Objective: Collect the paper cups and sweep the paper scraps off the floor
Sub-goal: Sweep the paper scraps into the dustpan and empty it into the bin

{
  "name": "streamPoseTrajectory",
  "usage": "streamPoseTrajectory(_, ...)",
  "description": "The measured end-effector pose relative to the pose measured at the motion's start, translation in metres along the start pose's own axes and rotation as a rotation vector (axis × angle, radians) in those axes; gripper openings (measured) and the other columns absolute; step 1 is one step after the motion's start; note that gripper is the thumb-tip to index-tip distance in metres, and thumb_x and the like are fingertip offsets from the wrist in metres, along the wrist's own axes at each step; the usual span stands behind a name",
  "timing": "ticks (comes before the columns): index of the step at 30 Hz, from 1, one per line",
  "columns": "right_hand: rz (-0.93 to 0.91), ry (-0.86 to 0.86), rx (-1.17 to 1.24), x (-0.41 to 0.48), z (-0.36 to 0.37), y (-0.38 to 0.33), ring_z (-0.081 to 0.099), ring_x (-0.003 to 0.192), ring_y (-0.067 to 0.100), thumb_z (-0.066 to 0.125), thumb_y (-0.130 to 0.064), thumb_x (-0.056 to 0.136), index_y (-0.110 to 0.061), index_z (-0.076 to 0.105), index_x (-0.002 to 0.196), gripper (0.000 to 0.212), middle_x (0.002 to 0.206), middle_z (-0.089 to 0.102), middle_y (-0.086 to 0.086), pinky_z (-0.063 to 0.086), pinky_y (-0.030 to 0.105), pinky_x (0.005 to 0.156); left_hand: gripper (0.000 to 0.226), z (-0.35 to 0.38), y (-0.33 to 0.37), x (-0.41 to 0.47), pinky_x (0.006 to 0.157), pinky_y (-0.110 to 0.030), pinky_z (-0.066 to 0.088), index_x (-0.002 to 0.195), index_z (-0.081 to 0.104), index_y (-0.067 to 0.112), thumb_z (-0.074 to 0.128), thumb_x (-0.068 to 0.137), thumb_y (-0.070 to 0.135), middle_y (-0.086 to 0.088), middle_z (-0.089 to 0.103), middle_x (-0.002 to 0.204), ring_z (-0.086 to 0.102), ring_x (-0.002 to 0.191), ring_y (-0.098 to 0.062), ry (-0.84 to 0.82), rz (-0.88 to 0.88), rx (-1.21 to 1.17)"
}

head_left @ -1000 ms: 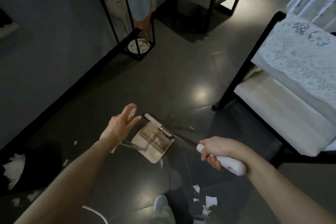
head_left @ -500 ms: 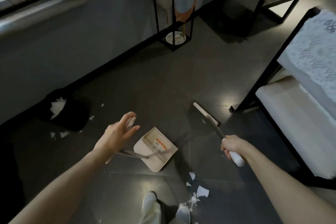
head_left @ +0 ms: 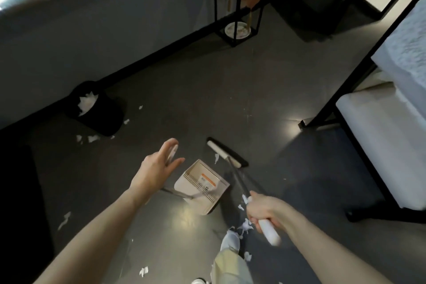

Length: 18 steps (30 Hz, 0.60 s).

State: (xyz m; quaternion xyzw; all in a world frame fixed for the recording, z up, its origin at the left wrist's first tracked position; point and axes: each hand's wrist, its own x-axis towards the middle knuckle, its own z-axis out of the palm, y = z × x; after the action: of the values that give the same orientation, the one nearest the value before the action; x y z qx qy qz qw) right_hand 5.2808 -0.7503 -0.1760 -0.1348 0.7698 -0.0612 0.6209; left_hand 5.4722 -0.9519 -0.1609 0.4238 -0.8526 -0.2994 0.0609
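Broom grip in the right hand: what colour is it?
The grip is white; head view.

Dustpan mid-floor; broom just behind it to the right, a scrap between. Bin at the floor's left edge against the wall, scraps before it. Stand at the far edge. Bed along the right edge.

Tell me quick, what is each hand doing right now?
Left hand: open, fingers straight, touching the dustpan handle.
Right hand: closed round the broom handle.
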Motion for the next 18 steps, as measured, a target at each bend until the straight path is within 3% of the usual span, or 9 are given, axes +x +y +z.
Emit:
streamPoseTrajectory(3,0.039,-0.133,0.132,-0.029,0.033,0.002,0.046,0.046,0.013,0.041,-0.002,0.079,-0.014,0.052,0.112,0.037,0.057,0.051,0.006,0.041,0.024,0.050,0.043,0.003,0.008,-0.003,0.071,-0.031,0.046,0.127,0.038,0.032,0.057,0.090,0.042,0.001,0.059,0.090,0.060,0.076,-0.019,-0.014,0.041,-0.012)
streamPoseTrajectory(4,0.044,-0.161,0.190,-0.039,0.036,0.004,0.040,0.040,0.010,0.041,-0.002,0.083,-0.010,0.055,0.117,0.039,0.049,0.046,0.003,0.036,0.021,0.044,0.042,0.004,0.010,-0.007,0.073,-0.033,0.048,0.128,0.037,0.033,0.056,0.091,0.041,0.001,0.058,0.093,0.060,0.078,-0.020,-0.029,0.038,-0.033)
streamPoseTrajectory(6,0.034,-0.187,0.262,-0.060,0.032,0.013,0.034,0.035,0.006,0.041,0.002,0.088,-0.005,0.041,0.142,0.054,0.045,0.040,0.000,0.031,0.016,0.035,0.039,0.005,0.012,-0.019,0.076,-0.039,0.052,0.128,0.034,0.036,0.053,0.094,0.038,-0.001,0.057,0.099,0.060,0.081,-0.022,-0.057,0.012,-0.078)
streamPoseTrajectory(10,0.077,-0.209,0.497,-0.103,0.020,0.049,0.033,0.029,0.001,0.039,0.000,0.095,-0.020,0.028,0.149,0.058,0.042,0.037,-0.002,0.027,0.011,0.028,0.034,0.008,0.012,-0.057,0.074,-0.039,0.051,0.127,0.032,0.037,0.048,0.097,0.034,-0.003,0.057,0.096,0.059,0.076,-0.023,-0.069,0.025,-0.086)
streamPoseTrajectory(12,0.048,-0.159,0.519,-0.115,0.026,0.070,0.032,0.029,0.001,0.039,-0.004,0.096,-0.023,0.030,0.147,0.055,0.040,0.038,-0.003,0.027,0.011,0.029,0.033,0.009,0.015,-0.078,0.069,-0.035,0.046,0.128,0.035,0.036,0.046,0.097,0.034,-0.002,0.056,0.092,0.056,0.072,-0.022,-0.055,0.047,-0.039)
streamPoseTrajectory(14,-0.010,-0.075,0.526,-0.123,0.034,0.086,0.034,0.030,0.002,0.042,0.003,0.091,-0.033,0.042,0.132,0.054,0.039,0.040,-0.003,0.027,0.012,0.029,0.030,0.011,0.021,-0.101,0.063,-0.032,0.043,0.127,0.036,0.036,0.044,0.098,0.034,-0.002,0.057,0.088,0.053,0.063,-0.016,-0.041,0.066,-0.029)
streamPoseTrajectory(16,-0.028,0.020,0.539,-0.125,0.041,0.099,0.035,0.030,0.003,0.044,0.006,0.088,-0.032,0.046,0.121,0.050,0.039,0.041,-0.002,0.028,0.012,0.030,0.027,0.012,0.029,-0.124,0.055,-0.028,0.043,0.125,0.036,0.036,0.043,0.099,0.032,0.001,0.058,0.084,0.050,0.056,-0.011,-0.045,0.074,-0.060)
streamPoseTrajectory(18,-0.034,0.095,0.521,-0.124,0.040,0.110,0.035,0.031,0.005,0.045,0.006,0.086,-0.026,0.049,0.126,0.052,0.038,0.041,-0.001,0.029,0.012,0.032,0.021,0.014,0.036,-0.145,0.048,-0.018,0.040,0.117,0.037,0.036,0.043,0.099,0.029,0.007,0.056,0.079,0.052,0.053,-0.010,-0.050,0.041,-0.116)
